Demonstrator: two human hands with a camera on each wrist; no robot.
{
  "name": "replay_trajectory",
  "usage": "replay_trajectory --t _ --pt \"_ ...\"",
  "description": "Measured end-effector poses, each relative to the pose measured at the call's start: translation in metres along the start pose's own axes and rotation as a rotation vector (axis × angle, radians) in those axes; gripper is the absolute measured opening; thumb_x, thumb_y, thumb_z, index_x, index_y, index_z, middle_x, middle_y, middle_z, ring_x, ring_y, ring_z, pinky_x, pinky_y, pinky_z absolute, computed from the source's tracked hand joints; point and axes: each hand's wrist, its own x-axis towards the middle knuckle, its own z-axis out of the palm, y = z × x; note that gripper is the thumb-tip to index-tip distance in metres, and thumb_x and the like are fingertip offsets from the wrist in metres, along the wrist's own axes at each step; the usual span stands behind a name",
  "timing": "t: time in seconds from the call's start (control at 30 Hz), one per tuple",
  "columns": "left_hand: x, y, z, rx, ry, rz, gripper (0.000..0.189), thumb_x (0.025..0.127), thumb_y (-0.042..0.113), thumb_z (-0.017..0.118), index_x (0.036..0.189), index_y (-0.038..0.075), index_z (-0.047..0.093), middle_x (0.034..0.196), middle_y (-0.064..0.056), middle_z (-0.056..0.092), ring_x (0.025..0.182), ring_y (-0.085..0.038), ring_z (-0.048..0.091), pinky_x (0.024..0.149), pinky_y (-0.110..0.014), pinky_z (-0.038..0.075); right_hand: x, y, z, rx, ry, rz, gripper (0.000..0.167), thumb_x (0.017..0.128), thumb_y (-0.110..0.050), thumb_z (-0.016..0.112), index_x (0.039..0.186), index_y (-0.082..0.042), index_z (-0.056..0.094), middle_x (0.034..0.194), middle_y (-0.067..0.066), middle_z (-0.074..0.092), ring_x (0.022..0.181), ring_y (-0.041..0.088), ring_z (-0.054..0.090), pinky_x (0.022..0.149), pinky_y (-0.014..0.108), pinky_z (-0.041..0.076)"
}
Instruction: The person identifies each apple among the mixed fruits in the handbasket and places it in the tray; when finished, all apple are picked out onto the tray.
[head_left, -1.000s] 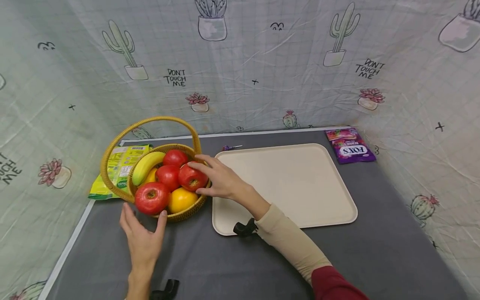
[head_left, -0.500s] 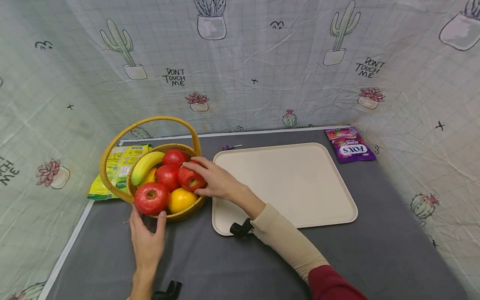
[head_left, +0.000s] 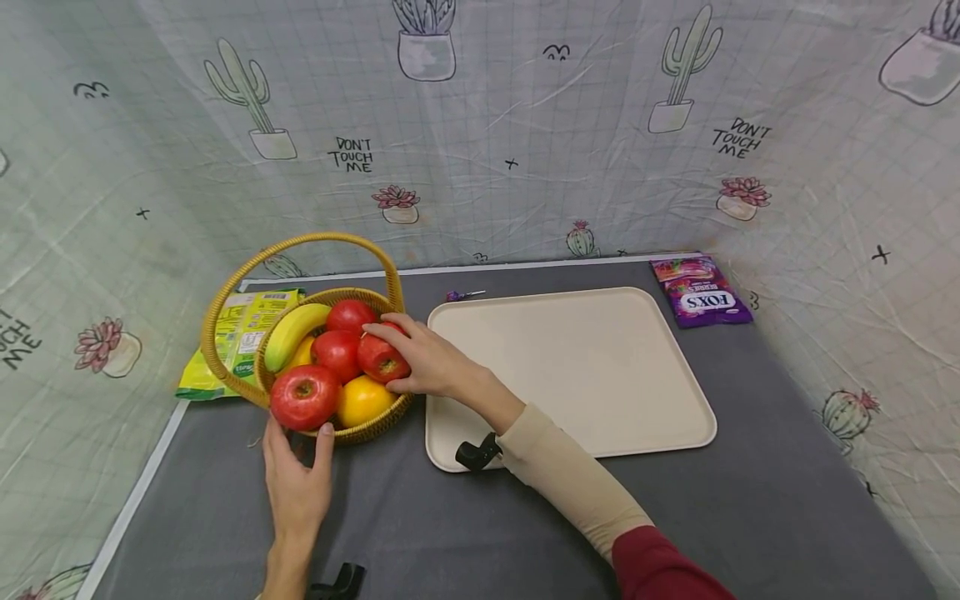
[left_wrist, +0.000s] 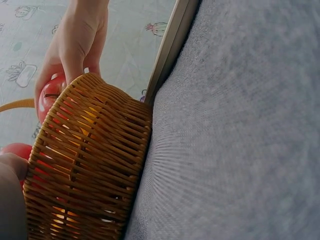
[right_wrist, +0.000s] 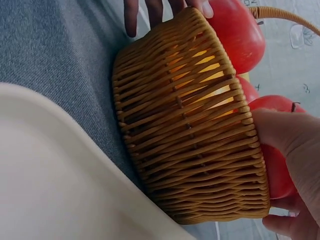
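Observation:
A woven yellow-brown basket with a tall arched handle stands at left, full of fruit. My right hand holds the red apple at the basket's right side, fingers over its top and thumb low on its near side. My left hand is at the basket's near side, fingers extended and thumb apart, fingertips right at the rim under a large red apple. Two more red apples, a banana and an orange lie in the basket. In the right wrist view, the thumb crosses the held apple above the rim.
A cream tray lies right of the basket, beneath my right forearm. Behind the basket is a yellow-green packet. A purple Fox's candy bag lies back right. A small purple-wrapped item sits behind the tray. Patterned curtains surround the table.
My left hand has moved right and in toward the basket's near rim. My right hand has shifted slightly left, closing its fingers farther over the apple. The basket stays put.

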Motion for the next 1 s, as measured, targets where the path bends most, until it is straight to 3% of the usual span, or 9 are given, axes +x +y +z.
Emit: replay_trajectory --t 0.23,0.57,1.0 --pt "0.000 -0.001 0.000 -0.003 -0.007 0.004 0.080 0.095 0.032 0.067 0.161 0.025 0.022 0.161 -0.009 0.031 0.137 -0.035 0.041 0.104 -0.068 0.042 0.001 0.004 0.002 0.025 0.029 -0.036 0.084 0.081 -0.032 0.081 0.152 -0.025 0.037 0.154 0.007 0.035 0.125 0.026 0.048 0.105 0.033 0.050" --pt "0.000 -0.003 -0.001 0.001 0.002 0.016 0.080 0.095 0.032 0.067 0.161 0.024 0.023 0.160 -0.009 0.032 0.137 -0.034 0.042 0.104 -0.066 0.043 0.000 0.003 -0.006 0.084 0.098 -0.034 0.083 0.079 -0.034 0.081 0.151 -0.023 0.042 0.145 0.008 0.043 0.128 0.022 0.049 0.107 0.032 0.050" --pt "0.001 -0.006 -0.001 -0.006 -0.002 0.018 0.080 0.094 0.033 0.067 0.161 0.024 0.023 0.160 -0.010 0.031 0.137 -0.034 0.042 0.104 -0.068 0.043 -0.008 0.005 -0.026 0.184 0.188 0.019 0.084 0.076 -0.035 0.081 0.148 -0.018 0.042 0.141 0.008 0.044 0.119 0.020 0.056 0.098 0.031 0.056"
